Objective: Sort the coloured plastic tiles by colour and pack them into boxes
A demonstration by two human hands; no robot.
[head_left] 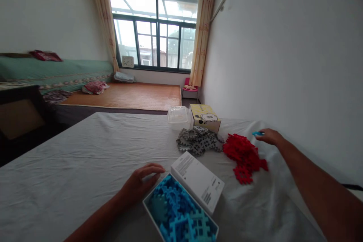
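Observation:
My right hand (269,136) is closed on a small blue building piece (258,133), held beyond the right side of the red pile. My left hand (146,179) rests by the upper left corner of a white box, fingers loosely bent and thumb apart, with nothing in it. Blue and teal interlocking pieces (177,211) with notched edges fill that open box (151,210). Against its right side lies a white lid (198,181) with printed text. Red notched pieces (242,155) are heaped to the right, and grey ones (198,140) behind the lid.
Behind the grey heap stand a clear plastic container (178,117) and a yellow cartoon box (205,116). A white cloth (85,166) covers the surface. The white wall (283,53) runs along the right. Farther back are a bed (136,96) and a pink chair (189,85).

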